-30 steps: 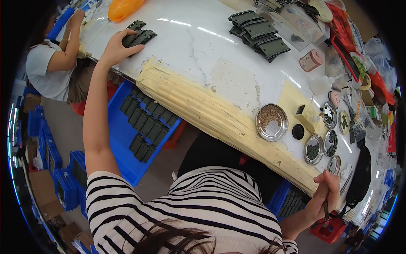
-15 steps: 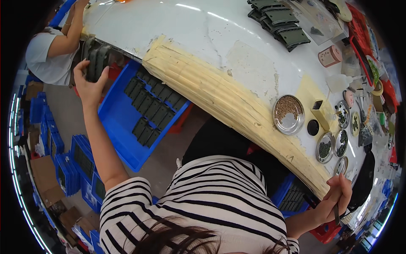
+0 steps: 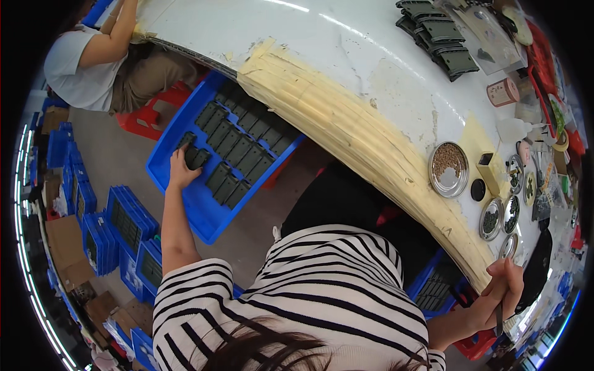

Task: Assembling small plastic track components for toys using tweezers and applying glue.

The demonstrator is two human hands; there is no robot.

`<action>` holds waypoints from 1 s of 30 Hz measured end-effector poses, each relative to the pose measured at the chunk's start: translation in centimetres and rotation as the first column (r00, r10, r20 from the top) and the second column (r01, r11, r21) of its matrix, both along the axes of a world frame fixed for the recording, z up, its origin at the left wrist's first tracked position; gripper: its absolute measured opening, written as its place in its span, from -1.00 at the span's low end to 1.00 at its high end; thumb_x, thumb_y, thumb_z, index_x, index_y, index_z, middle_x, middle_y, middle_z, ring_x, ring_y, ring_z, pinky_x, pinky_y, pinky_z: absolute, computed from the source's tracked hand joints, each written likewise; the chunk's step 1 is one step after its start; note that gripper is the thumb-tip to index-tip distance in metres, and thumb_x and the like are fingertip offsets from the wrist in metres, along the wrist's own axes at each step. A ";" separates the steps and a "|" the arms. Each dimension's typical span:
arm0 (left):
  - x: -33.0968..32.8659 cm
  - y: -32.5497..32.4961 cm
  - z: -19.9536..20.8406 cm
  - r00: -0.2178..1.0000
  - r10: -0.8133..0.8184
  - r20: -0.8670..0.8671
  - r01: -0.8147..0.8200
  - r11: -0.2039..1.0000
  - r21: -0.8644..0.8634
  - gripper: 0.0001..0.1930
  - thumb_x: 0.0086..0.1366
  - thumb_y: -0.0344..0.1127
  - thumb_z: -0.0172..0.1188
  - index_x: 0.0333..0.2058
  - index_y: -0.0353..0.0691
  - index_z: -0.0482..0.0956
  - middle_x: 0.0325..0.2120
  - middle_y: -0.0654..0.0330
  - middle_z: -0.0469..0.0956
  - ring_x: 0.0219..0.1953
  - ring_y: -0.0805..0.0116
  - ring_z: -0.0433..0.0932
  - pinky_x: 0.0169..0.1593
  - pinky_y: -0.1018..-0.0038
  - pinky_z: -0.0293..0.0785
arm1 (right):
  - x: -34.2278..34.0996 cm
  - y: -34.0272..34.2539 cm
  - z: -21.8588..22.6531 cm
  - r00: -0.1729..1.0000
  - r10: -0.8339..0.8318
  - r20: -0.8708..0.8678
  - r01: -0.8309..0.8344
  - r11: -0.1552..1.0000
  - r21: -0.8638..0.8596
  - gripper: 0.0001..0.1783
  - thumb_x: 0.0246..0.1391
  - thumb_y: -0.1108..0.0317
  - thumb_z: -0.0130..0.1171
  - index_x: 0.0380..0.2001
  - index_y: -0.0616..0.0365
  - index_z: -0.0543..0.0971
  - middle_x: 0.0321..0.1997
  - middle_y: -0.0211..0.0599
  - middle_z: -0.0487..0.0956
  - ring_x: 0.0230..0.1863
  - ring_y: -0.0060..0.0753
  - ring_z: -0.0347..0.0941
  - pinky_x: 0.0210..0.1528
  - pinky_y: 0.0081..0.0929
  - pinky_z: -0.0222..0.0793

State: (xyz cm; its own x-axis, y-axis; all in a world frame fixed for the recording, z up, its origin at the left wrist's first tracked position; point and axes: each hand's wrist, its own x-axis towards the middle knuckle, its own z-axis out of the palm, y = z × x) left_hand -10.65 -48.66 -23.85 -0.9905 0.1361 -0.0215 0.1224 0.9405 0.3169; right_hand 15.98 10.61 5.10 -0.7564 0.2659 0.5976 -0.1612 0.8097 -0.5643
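My left hand (image 3: pixel 180 172) reaches down into a blue tray (image 3: pixel 209 234) at the left, its fingers closed around a few dark green plastic housings (image 3: pixel 193 153). Rows of similar green housings (image 3: pixel 232 143) lie flat in the tray beside them. By the table edge at the lower right, my right hand (image 3: pixel 495 298) is closed on a thin dark tool (image 3: pixel 499 318), perhaps tweezers; most of it is hidden in the fingers.
Stacked green housings (image 3: pixel 442 43) sit at the table's far side. Round metal dishes hold small parts, one with brown pieces (image 3: pixel 449 169). A yellow box (image 3: pixel 492 173) stands nearby. Another person (image 3: pixel 93 68) sits at the far left. Blue trays (image 3: pixel 127 216) are piled on the floor.
My left hand has come down from the table's left end into the blue tray, bringing the green housings with it. My right hand keeps its hold on the thin tool.
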 end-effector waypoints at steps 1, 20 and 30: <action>-0.3 0.0 -0.4 0.999 -0.015 0.039 0.015 1.000 -0.018 -0.06 -0.29 -0.22 0.42 0.18 -0.14 0.23 0.02 -0.05 0.33 0.11 -0.08 0.25 0.16 0.18 0.26 | 0.0 0.0 0.1 1.000 0.002 0.000 -0.002 1.000 0.001 -0.69 0.19 0.64 -0.17 -0.07 0.27 0.50 -0.43 -0.27 0.47 -0.64 -0.79 0.00 -0.63 -0.77 -0.20; 1.2 4.0 -5.0 0.441 0.714 0.544 -0.897 0.332 0.292 -0.26 0.24 0.25 -0.01 0.20 -0.20 0.25 0.18 -0.09 0.24 0.17 -0.06 0.29 0.05 -0.01 0.36 | 1.0 0.9 -1.1 0.995 -0.092 -0.032 0.081 0.965 -0.251 -0.34 0.34 -0.09 -0.36 0.04 0.34 0.39 -0.48 -0.20 0.48 -0.65 -0.64 0.19 -0.39 -0.57 0.28; -5.0 19.0 12.4 0.644 0.537 -0.545 -0.051 0.741 0.670 -0.58 0.34 -0.23 0.08 0.05 -0.40 0.35 0.01 -0.06 0.40 0.00 0.21 0.44 0.07 0.34 0.34 | 2.3 3.5 -0.3 0.988 -0.134 -0.072 0.127 0.987 -0.094 -0.04 0.18 -0.38 -0.57 -0.49 0.31 0.56 -0.70 -0.24 0.39 -0.67 -0.36 0.31 -0.54 -0.47 0.30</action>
State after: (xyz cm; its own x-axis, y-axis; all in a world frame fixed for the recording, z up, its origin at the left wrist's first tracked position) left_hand -15.61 -29.62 -11.45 -0.6608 -0.4223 0.6206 0.2733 0.6346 0.7229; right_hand 18.24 14.13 4.76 -0.6637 0.4141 0.6229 -0.1040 0.7736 -0.6251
